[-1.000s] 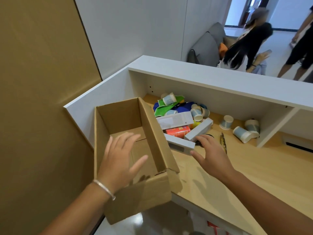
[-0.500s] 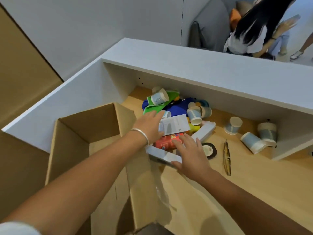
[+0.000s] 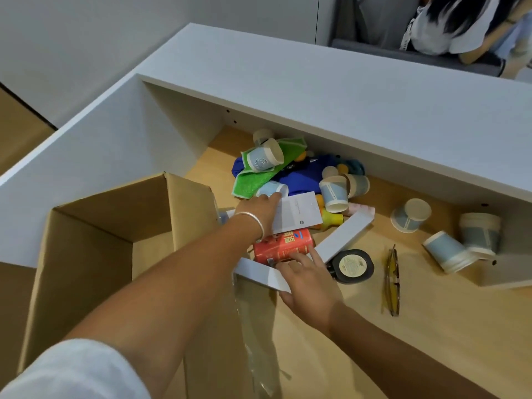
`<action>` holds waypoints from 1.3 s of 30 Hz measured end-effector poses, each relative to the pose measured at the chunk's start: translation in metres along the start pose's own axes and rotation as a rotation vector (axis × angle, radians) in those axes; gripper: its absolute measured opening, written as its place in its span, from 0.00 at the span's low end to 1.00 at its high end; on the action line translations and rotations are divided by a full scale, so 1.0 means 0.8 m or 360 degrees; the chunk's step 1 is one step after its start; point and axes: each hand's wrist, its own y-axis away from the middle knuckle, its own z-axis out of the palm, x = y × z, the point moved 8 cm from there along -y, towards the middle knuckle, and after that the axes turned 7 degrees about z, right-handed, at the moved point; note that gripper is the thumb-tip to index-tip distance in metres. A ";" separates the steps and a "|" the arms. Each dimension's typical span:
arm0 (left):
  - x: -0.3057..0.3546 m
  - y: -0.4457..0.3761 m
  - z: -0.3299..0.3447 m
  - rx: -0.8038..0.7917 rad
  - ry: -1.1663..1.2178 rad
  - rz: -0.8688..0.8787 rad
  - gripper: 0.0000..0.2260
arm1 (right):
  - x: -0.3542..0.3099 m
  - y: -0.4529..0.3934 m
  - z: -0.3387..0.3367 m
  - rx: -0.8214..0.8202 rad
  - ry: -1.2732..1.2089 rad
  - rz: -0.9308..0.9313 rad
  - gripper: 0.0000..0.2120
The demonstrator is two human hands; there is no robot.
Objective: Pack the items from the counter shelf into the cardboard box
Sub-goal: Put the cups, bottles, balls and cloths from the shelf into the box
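Note:
An open cardboard box (image 3: pixel 95 243) stands at the left edge of the wooden counter shelf (image 3: pixel 431 312). A pile of items lies beside it. My left hand (image 3: pixel 260 213), with a silver bracelet, rests on a flat white box (image 3: pixel 299 213) in the pile. Under it lies a red carton (image 3: pixel 283 244). My right hand (image 3: pixel 309 283) grips the near end of a long white box (image 3: pixel 260 273), thumb under its edge and fingers over the top, touching the red carton. A second long white box (image 3: pixel 344 236) lies angled behind it.
Several blue paper cups (image 3: pixel 410 216) lie tipped over along the back of the shelf. A green cloth (image 3: pixel 250 178) and blue fabric (image 3: pixel 299 180) sit at the rear. A black round container (image 3: pixel 352 266) and yellow-tinted glasses (image 3: pixel 392 280) lie right of my hand. A person (image 3: pixel 454 21) sits beyond the counter.
My left hand left the cardboard box and reached into the pile onto the flat white box. My right hand closed on the long white box. The view tilted down.

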 end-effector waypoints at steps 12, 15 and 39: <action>0.014 0.024 -0.064 0.0413 0.0237 0.0126 0.12 | 0.001 0.045 -0.059 0.0169 -0.0059 0.0317 0.21; 0.001 0.061 -0.118 0.0690 0.0779 0.0199 0.14 | 0.008 0.061 -0.092 0.0244 -0.0214 0.0524 0.22; -0.307 0.448 -0.033 0.1121 0.1660 -0.0731 0.36 | -0.276 -0.023 -0.188 0.0644 -0.0776 0.0202 0.17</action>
